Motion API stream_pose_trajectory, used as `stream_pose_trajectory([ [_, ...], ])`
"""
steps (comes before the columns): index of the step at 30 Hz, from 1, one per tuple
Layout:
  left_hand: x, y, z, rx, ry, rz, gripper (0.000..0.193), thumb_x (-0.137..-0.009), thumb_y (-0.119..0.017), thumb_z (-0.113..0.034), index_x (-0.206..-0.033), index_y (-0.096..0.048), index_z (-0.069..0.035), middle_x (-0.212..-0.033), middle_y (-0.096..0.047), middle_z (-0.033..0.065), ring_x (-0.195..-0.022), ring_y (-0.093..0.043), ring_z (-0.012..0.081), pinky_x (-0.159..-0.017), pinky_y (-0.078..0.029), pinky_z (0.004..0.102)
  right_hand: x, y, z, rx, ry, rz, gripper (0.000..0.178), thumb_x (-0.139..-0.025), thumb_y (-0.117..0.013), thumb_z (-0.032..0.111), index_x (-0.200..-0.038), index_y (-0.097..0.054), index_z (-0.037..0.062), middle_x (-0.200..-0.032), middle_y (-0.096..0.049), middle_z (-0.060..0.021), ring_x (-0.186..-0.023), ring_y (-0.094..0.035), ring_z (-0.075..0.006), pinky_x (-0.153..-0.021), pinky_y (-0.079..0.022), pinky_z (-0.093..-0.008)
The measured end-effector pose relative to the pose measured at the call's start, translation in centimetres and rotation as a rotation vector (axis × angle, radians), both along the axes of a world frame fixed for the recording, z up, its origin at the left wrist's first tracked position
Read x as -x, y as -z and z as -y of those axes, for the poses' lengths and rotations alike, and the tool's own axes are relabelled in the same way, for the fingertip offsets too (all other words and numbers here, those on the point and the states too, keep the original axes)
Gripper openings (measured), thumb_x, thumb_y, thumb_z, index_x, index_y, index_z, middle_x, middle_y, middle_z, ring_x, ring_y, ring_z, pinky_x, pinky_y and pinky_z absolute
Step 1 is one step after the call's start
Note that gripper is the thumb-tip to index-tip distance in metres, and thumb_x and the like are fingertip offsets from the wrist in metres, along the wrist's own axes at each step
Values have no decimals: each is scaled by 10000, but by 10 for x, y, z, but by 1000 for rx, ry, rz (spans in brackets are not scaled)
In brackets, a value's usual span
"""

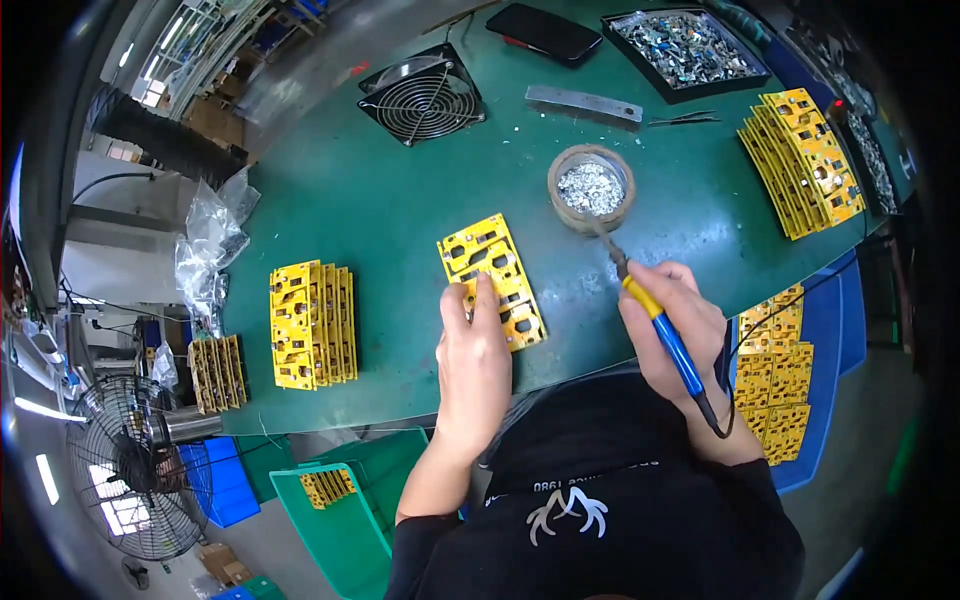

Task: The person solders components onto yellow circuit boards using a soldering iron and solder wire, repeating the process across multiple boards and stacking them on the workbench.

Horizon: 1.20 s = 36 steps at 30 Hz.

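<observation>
My right hand is closed round a blue and yellow soldering iron. The iron's tip reaches into a round, tan-rimmed pot of silvery scraps. A yellow circuit board panel with dark cut-outs lies flat on the green table in front of me. My left hand holds this panel at its near left side, the fingertips pressed on its surface. The thumb is mostly hidden.
Yellow panels stand in stacks at left and far right. Behind are a small fan, a metal bar, tweezers, a phone and a black tray of parts. The iron's cord loops beside my right arm.
</observation>
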State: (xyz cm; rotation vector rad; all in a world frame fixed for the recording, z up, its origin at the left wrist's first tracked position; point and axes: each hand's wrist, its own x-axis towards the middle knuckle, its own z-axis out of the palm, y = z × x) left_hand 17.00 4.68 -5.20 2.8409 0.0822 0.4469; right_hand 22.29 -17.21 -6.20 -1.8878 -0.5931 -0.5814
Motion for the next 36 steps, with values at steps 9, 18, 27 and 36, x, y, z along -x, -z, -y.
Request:
stream_pose_trajectory([
  [9, 14, -7, -11, 107, 41, 219, 165, -984, -691, -16, -1138, -643, 17, -1180, -632, 193, -828, -702, 410, -664, -594, 466, 6, 5, -1, -43, -69, 18, 351, -769, -830, -37, -1115, -773, -17, -839, -760, -118, -671, -699, -241, -790, -565, -393],
  [18, 45, -4, 4, 159, 93, 170, 179, -924, -756, 4, -1100, -728, 14, -1079, -681, 125, -778, -724, 308, -616, -591, 399, 27, 3, -15, -118, -282, -41, 226, -705, -818, -19, -926, -801, 29, -720, -740, -61, -569, -666, -206, -755, -557, -387],
  [27, 40, 12, 14, 113, 63, 225, 179, -893, -792, 5, -1065, -745, 12, -1119, -690, 115, -722, -721, 237, -608, -582, 354, 25, 5, -20, -126, -317, -92, 195, -747, -771, -41, -932, -773, 18, -648, -701, -67, -527, -651, -195, -781, -564, -409],
  [36, 41, 12, 17, 87, 46, 198, 180, -901, -777, 7, -1077, -740, 17, -1155, -680, 132, -798, -746, 270, -621, -600, 376, 24, 5, -22, -142, -341, -133, 188, -763, -783, -33, -946, -777, 9, -645, -697, -67, -541, -663, -182, -786, -563, -406],
])
